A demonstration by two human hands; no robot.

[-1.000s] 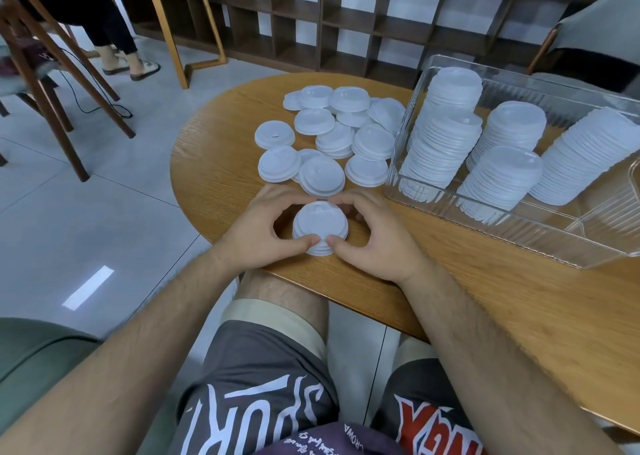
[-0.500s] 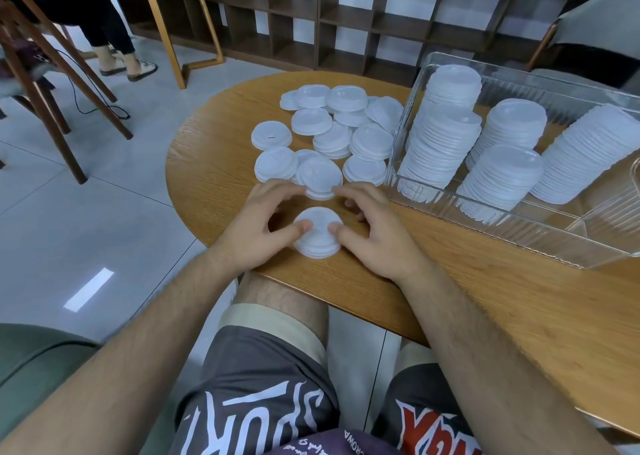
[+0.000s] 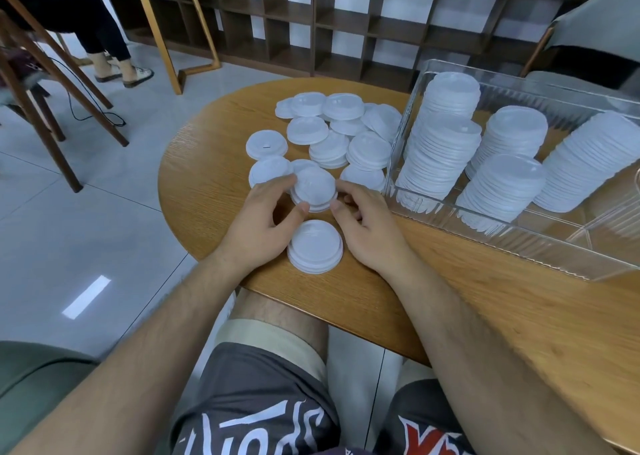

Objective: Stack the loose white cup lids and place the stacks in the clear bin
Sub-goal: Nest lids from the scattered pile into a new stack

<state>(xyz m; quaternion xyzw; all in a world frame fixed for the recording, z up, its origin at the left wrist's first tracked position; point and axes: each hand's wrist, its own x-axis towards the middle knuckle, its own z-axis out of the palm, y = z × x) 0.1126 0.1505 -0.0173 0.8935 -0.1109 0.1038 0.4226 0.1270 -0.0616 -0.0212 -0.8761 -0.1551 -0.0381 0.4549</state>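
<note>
A short stack of white lids (image 3: 315, 247) lies on the wooden table (image 3: 467, 302) near its front edge, between my wrists and free of both hands. Just beyond it, my left hand (image 3: 263, 219) and my right hand (image 3: 367, 226) close from either side on a second small lid stack (image 3: 313, 188). More loose white lids (image 3: 343, 136) spread behind it in low piles. The clear bin (image 3: 519, 243) at the right holds several tall, leaning lid stacks (image 3: 440, 143).
A dark wooden shelf unit (image 3: 346, 22) runs along the back wall. Wooden chairs (image 3: 41, 84) and a seated person's legs (image 3: 104, 35) are at the left. Another chair (image 3: 595, 32) stands behind the bin. My knees sit under the table's front edge.
Both hands left the short stack near the front edge and moved forward. They now grip a second small stack from the loose pile.
</note>
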